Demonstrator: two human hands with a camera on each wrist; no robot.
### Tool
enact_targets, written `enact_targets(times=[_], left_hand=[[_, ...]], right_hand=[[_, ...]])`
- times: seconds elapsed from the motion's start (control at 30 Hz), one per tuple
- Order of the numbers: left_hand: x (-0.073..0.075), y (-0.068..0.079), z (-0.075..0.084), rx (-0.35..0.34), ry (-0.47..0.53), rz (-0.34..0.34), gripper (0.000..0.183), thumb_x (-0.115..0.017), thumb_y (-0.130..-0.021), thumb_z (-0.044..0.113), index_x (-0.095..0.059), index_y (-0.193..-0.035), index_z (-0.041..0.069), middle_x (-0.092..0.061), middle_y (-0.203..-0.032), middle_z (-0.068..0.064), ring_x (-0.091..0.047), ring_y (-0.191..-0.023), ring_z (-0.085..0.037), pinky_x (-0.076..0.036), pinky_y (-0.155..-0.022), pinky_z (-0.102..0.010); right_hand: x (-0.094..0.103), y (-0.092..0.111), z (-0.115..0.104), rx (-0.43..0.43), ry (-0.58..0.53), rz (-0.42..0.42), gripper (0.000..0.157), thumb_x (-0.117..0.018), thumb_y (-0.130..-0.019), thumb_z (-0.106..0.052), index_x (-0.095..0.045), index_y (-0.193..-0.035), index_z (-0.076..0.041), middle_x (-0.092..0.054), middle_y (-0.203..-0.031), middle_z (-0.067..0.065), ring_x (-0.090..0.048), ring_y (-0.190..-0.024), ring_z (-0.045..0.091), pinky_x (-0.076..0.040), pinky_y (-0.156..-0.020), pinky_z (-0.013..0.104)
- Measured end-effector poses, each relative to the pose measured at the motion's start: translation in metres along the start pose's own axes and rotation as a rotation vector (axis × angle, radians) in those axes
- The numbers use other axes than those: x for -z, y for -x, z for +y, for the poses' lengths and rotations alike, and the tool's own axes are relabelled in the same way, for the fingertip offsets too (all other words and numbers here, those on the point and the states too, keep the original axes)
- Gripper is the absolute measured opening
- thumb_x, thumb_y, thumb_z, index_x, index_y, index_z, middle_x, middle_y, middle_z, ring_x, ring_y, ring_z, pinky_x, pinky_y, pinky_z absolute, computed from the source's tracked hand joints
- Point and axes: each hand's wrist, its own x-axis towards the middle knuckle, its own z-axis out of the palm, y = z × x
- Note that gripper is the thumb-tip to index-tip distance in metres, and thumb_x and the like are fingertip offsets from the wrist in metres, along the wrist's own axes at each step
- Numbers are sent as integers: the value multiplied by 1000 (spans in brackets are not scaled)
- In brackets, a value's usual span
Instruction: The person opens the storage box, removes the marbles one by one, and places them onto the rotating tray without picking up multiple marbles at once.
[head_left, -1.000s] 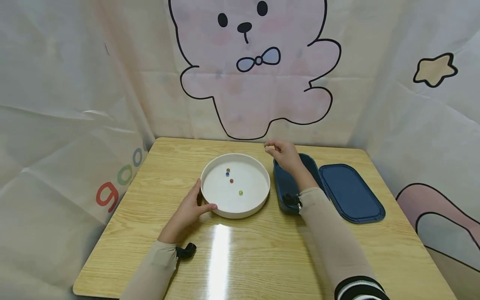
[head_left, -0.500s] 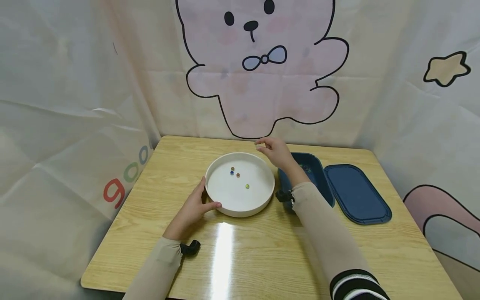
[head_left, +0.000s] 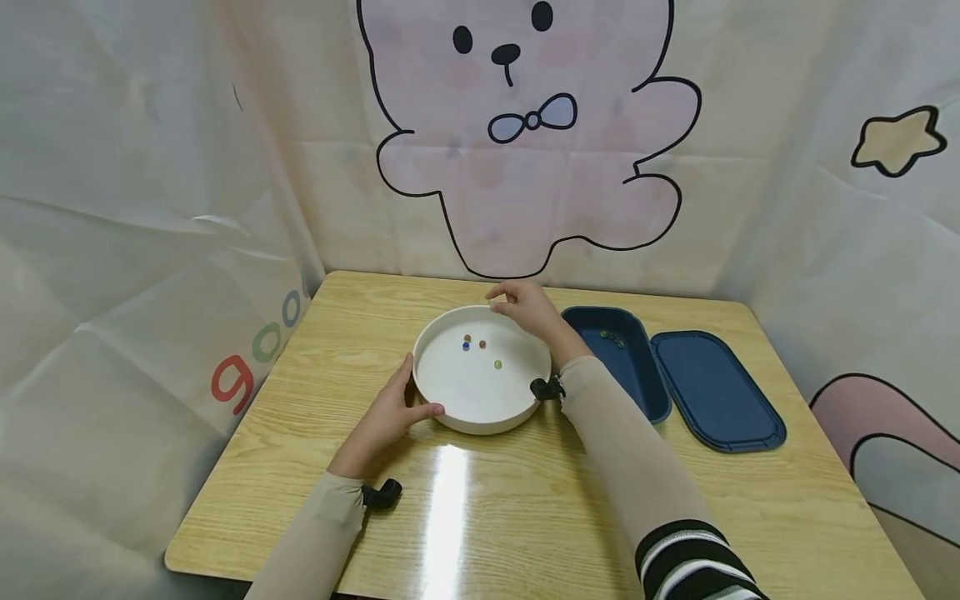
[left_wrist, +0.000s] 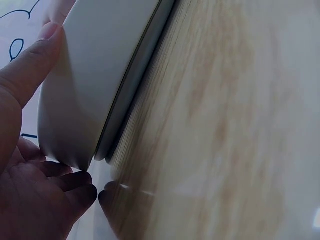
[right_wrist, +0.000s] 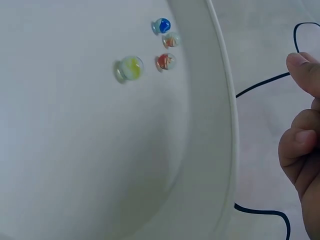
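My left hand (head_left: 390, 417) grips the near-left side of a round white tray (head_left: 480, 417), thumb on its outer wall and fingers at its lower edge in the left wrist view. Inside the tray lie a blue marble (right_wrist: 162, 25), two orange-red marbles (right_wrist: 166, 61) and a yellow-streaked marble (right_wrist: 132, 68). Over the tray's far rim, my right hand (head_left: 528, 308) pinches a small pale marble between thumb and forefinger; it is barely visible in the head view and hidden in the right wrist view.
Right of the tray stands an open dark blue box (head_left: 637, 375) with several marbles (head_left: 612, 337) at its far end. Its blue lid (head_left: 720, 392) lies flat beside it. A printed cloth (head_left: 337, 167) hangs behind the wooden table (head_left: 300, 533).
My right hand has moved left from above the blue box to the tray's far rim. The yellow-streaked marble and one orange-red marble have rolled toward the back. My left hand keeps its hold.
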Motion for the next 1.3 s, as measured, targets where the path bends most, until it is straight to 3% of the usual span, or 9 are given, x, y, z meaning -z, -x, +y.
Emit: enact_targets(times=[0.3, 0.77, 0.93, 1.3], left_hand=[[3, 0, 0, -22, 0, -10, 126, -83, -82, 51, 1, -165, 7, -3, -172, -8, -5, -159, -27, -13, -128, -52], [2, 1, 0, -23, 6, -10, 123, -83, -84, 45, 2, -165, 8, -1, -172, -7, -4, -159, -26, -13, -128, -53], [2, 2, 1, -15, 6, -9, 123, -84, -84, 44, 1, -165, 9, -2, -173, -7, -5, -159, -26, -13, -128, -52], [2, 2, 4, -4, 2, -4, 123, -84, -83, 44, 1, -165, 8, -3, -172, -7, -4, -159, -26, -13, -128, -51]], right_hand=[[-19, -10, -1, -72, 23, -74, 22, -72, -98, -20, -74, -119, -13, -43, -78, 3, -41, -75, 20, -35, -65, 33], [-31, -20, 5, -72, 88, -128, 24, -69, -100, -20, -73, -124, -16, -54, -88, 5, -47, -83, 21, -41, -71, 33], [-22, -20, 0, -92, 110, -128, 27, -69, -101, -24, -72, -127, -20, -54, -91, 5, -48, -87, 22, -41, -71, 34], [15, -7, -13, -43, 113, -64, 32, -67, -102, -31, -70, -132, -19, -50, -79, 8, -43, -70, 24, -37, -59, 34]])
